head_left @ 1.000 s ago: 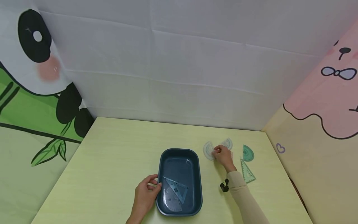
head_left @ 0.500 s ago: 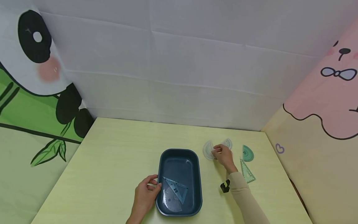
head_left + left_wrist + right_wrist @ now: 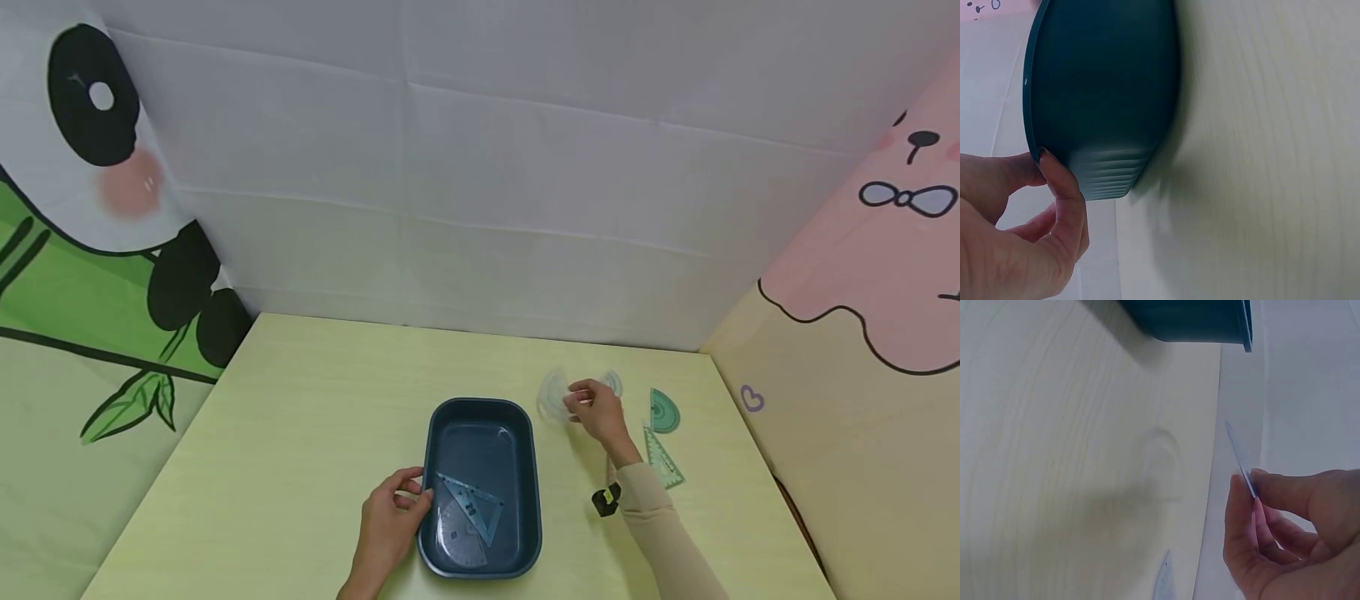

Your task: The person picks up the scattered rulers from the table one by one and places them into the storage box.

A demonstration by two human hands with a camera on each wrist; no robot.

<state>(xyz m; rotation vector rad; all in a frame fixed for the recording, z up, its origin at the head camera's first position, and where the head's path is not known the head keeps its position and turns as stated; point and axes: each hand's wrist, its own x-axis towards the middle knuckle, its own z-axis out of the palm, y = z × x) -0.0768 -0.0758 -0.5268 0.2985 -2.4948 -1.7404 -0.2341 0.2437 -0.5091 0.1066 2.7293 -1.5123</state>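
Observation:
At the left side of the dark blue tray (image 3: 487,421), my left hand (image 3: 393,521) pinches the rim between thumb and fingers, as the left wrist view shows on the tray wall (image 3: 1104,75). My right hand (image 3: 600,417) holds a clear protractor (image 3: 553,396) by its edge. In the right wrist view the thin protractor (image 3: 1238,453) stands tilted between thumb and fingertips, raised off the table, with a shadow below. Just behind that hand lies another clear protractor (image 3: 613,382), partly hidden. Inside the tray rests a clear blue set square (image 3: 487,510) over another clear flat piece.
Right of my right hand lie a green protractor (image 3: 665,411) and a green set square (image 3: 660,458). Beside the right sleeve sits a small black object (image 3: 606,500) with a yellow mark. A white cloth wall (image 3: 480,275) stands along the table's back edge.
My right hand has lifted the clear protractor off the table and moved slightly up and left with it. The left hand and the tray stay put.

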